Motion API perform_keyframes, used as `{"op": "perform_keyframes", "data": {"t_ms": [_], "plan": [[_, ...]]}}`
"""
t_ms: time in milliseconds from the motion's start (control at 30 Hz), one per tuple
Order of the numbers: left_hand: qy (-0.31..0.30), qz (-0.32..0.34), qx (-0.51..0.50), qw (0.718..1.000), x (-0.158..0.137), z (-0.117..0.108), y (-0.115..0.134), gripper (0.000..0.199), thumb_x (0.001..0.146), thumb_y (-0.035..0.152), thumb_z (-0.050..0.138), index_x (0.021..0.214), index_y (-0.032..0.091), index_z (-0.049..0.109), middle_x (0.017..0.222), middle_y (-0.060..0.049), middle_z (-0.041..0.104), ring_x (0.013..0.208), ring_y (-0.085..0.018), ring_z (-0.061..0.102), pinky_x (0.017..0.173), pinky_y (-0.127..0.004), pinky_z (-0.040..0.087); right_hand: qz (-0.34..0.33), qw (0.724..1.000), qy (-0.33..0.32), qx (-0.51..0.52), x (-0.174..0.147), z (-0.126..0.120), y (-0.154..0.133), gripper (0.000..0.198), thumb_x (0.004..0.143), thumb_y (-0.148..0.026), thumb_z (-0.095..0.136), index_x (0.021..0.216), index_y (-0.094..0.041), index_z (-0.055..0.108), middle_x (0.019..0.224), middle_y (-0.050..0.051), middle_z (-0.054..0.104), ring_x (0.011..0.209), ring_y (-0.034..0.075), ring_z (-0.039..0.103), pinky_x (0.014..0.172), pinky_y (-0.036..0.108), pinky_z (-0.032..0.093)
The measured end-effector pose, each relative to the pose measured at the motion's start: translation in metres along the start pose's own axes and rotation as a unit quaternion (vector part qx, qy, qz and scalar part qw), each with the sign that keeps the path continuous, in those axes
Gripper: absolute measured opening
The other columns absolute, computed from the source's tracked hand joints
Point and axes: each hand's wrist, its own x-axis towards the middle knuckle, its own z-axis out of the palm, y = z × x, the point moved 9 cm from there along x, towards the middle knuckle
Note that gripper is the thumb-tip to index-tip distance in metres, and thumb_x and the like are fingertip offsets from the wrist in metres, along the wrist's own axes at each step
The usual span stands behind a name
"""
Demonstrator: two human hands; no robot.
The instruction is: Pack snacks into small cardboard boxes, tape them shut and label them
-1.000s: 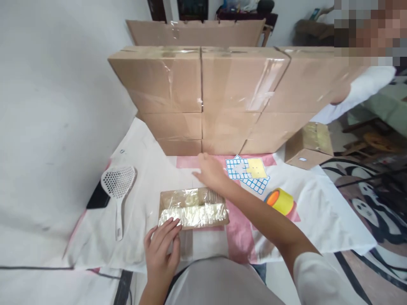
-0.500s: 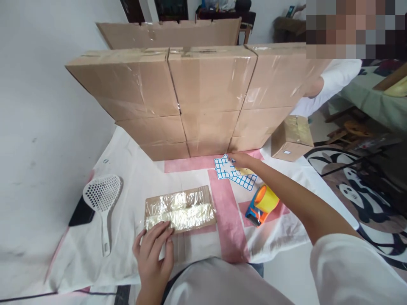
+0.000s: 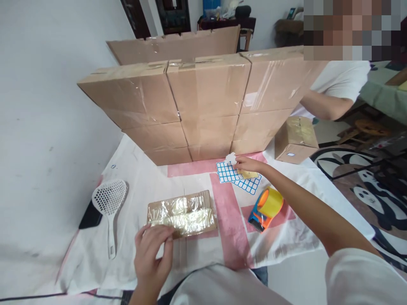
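A flat cardboard box [image 3: 182, 214] with shiny clear tape over its top lies in front of me. My left hand [image 3: 153, 248] rests on its near left edge, fingers bent together over the edge and thumb apart, without grasping it. Farther off, my right hand [image 3: 246, 165] pinches a small white ragged piece of paper [image 3: 230, 159]. Just below that hand are two sheets of blue-bordered labels [image 3: 227, 172], overlapping, with a yellowish piece [image 3: 248, 174] partly on them. A yellow roll in a blue and orange tape dispenser [image 3: 265, 207] lies nearer to me.
Stacked cardboard boxes [image 3: 206, 91] form a wall at the back. A white perforated skimmer [image 3: 110, 203] lies at left, partly over a black flat object [image 3: 90, 216]. A smaller taped box [image 3: 295, 140] stands at right, near another person's arm [image 3: 327, 105].
My right hand has lifted the small white piece off the label sheets. My left fingers have bent more at the box's edge. The other person's arm has shifted, and the view has tilted slightly.
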Motion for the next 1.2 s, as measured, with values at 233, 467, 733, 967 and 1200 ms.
{"op": "perform_keyframes", "data": {"t_ms": [233, 467, 733, 967, 1200], "plan": [[-0.216, 0.188, -0.014, 0.958, 0.132, 0.11, 0.07, 0.023, 0.097, 0.021, 0.055, 0.115, 0.026, 0.069, 0.107, -0.005, 0.073, 0.096, -0.02, 0.065, 0.082, -0.035, 0.046, -0.077, 0.991, 0.035, 0.109, -0.053, 0.008, -0.064, 0.025, 0.084, -0.038, 0.062, 0.086, -0.015, 0.073, 0.076, 0.001, 0.067, 0.07, 0.016, 0.059, 0.065, 0.027, 0.045], [-0.373, 0.289, 0.009, 0.882, 0.171, 0.201, 0.092, 0.027, 0.098, 0.026, 0.055, 0.121, 0.031, 0.067, 0.115, -0.004, 0.074, 0.112, -0.023, 0.059, 0.097, -0.041, 0.035, -0.124, 0.977, 0.138, 0.107, -0.103, -0.003, -0.087, 0.022, 0.085, -0.031, 0.062, 0.069, -0.017, 0.07, 0.062, -0.002, 0.059, 0.062, 0.014, 0.05, 0.062, 0.026, 0.038], [-0.366, 0.205, -0.009, 0.908, 0.169, 0.218, 0.089, 0.015, 0.095, 0.033, 0.06, 0.093, 0.025, 0.071, 0.081, 0.0, 0.075, 0.078, -0.019, 0.064, 0.091, -0.038, 0.036, -0.106, 0.952, 0.173, 0.23, -0.127, -0.005, -0.073, 0.028, 0.09, -0.032, 0.055, 0.066, -0.019, 0.055, 0.063, -0.005, 0.045, 0.061, 0.012, 0.04, 0.061, 0.025, 0.03], [-0.315, 0.227, 0.019, 0.921, 0.153, 0.215, 0.097, 0.022, 0.095, 0.021, 0.056, 0.076, 0.023, 0.066, 0.069, 0.002, 0.07, 0.072, -0.017, 0.063, 0.088, -0.038, 0.036, -0.003, 0.882, 0.257, 0.394, -0.13, 0.012, -0.052, 0.021, 0.075, -0.025, 0.058, 0.055, -0.019, 0.056, 0.057, -0.002, 0.052, 0.06, 0.013, 0.046, 0.06, 0.026, 0.033], [-0.232, 0.368, 0.062, 0.898, 0.136, 0.192, 0.116, 0.025, 0.096, 0.012, 0.052, 0.08, 0.025, 0.067, 0.077, -0.001, 0.07, 0.084, -0.019, 0.063, 0.093, -0.04, 0.036, 0.059, 0.818, 0.299, 0.488, -0.127, 0.03, -0.034, 0.023, 0.077, -0.037, 0.055, 0.061, -0.021, 0.053, 0.054, -0.003, 0.05, 0.043, 0.01, 0.037, 0.043, 0.025, 0.022]]}}
